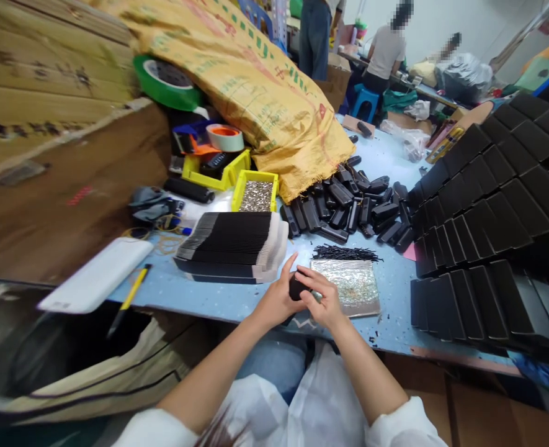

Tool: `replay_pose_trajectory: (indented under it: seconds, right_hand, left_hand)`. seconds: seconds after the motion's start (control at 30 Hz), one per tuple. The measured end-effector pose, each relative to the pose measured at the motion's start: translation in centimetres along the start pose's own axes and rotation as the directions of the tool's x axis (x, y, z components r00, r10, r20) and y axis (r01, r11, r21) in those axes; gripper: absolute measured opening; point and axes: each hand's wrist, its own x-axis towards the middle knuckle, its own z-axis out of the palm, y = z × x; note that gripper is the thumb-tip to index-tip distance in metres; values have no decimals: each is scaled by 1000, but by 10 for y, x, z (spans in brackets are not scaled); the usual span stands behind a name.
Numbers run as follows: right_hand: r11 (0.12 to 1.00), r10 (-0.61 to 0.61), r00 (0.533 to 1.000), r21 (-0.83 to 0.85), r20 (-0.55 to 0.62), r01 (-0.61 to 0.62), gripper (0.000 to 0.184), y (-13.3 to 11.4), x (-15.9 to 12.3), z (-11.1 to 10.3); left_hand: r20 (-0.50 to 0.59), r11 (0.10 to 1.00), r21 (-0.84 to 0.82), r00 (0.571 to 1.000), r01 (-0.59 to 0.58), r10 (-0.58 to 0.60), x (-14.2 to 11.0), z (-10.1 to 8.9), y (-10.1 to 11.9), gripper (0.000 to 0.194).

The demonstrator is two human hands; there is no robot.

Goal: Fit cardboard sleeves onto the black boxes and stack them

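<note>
My left hand point(276, 299) is wrapped round a small black object point(297, 285) just over the front edge of the table. From the other side, the fingers of my right hand point(321, 297) press on the same piece. Fingers cover most of it, so its exact kind is hidden. Right behind my hands lies a clear-wrapped flat pad point(346, 285), with a row of thin black strips point(346, 252) along its far side. To the left sits a stack of flat black sleeves with white ends point(230, 245). Beyond is a heap of black plastic casings point(348, 202).
Stacked black boxes point(479, 230) rise on the right. A yellow bin of small metal parts point(255, 194) stands behind the sleeves, near a large yellow woven sack point(274, 105). A yellow-black knife point(129, 298) and a white board point(97, 275) lie left. Other people are in the background.
</note>
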Motion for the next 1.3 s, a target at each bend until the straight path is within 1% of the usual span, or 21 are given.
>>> replay_pose_trajectory:
  seconds: [0.07,0.17,0.2,0.27,0.33,0.37,0.4,0.47,0.5,0.57,0.6,0.63,0.7,0.77,0.83,0.87,0.93,1.07,1.13,1.23,1.3]
  right_hand:
    - [1000,-8,1000,-29,14,8,49,-2,-12,6]
    - [986,95,994,-129,-56,-101,105,-15,-37,13]
    - [976,107,991,-183,-82,-120,116,-24,-46,10]
    - [945,62,988,-310,-144,-104,112,-51,-65,-14]
    - [885,-47,952,-455,-303,-101,94,-92,-87,-70]
    - [822,-120,894,-549,-432,-155,84,-116,-100,-109]
    - [737,-199,788,-619,-583,-271,78,-138,-113,-154]
    - [554,-363,543,-644,-757,-527,73,-176,-141,-254]
    - [478,-378,472,-605,-796,-637,74,-189,-155,-304]
    - [416,-301,363,-464,-882,-782,75,-198,-179,-392]
    - [438,-201,328,-384,-923,-813,76,-196,-188,-426]
    - [487,-100,307,-316,-946,-814,77,-190,-195,-453]
    - [589,114,333,-206,-936,-782,73,-173,-203,-485]
    - [652,235,394,-156,-888,-742,64,-155,-206,-495]
    - [681,265,442,-158,-857,-715,55,-141,-208,-494]
    - [691,263,455,-163,-851,-704,53,-135,-210,-491]
    - [712,260,471,-162,-843,-684,55,-127,-214,-487]
    - [773,224,494,-156,-840,-615,61,-116,-223,-480]
    - [782,222,477,-137,-851,-608,63,-116,-225,-473]
    - [762,187,393,-120,-900,-637,61,-125,-221,-452]
    - [748,39,366,-216,-930,-627,54,-134,-212,-427]
  left_hand:
    - [-72,997,-66,997,29,-33,-2,3,6,101]
    - [-141,979,-197,986,56,-84,-12,13,23,84]
    - [-134,971,-237,989,35,-69,-16,16,28,78]
    - [-117,950,-307,993,-53,18,-23,16,33,71]
    - [-155,919,-367,983,-146,94,-25,11,32,71]
    - [-171,909,-381,979,-168,110,-23,7,30,69]
    - [-179,910,-377,978,-170,109,-20,3,28,65]
    - [-180,933,-331,980,-140,83,-12,0,28,55]
    - [-171,942,-309,982,-132,81,-9,3,32,51]
    - [-138,940,-301,983,-159,122,-2,19,49,46]
    - [-113,932,-310,981,-188,161,1,33,63,43]
    - [-76,922,-316,974,-225,211,5,50,80,41]
    - [50,899,-297,935,-321,350,16,89,120,42]
    - [207,845,-268,829,-464,520,29,129,162,53]
    - [292,766,-253,708,-591,643,43,167,198,69]
    - [316,737,-256,667,-626,675,49,184,211,75]
    - [356,712,-262,620,-652,699,54,213,228,80]
    - [350,692,-224,606,-686,714,46,255,233,85]
    - [322,684,-208,611,-699,723,39,265,233,90]
    - [332,680,-229,601,-697,728,29,256,231,92]
    - [325,682,-241,605,-691,727,23,227,219,89]
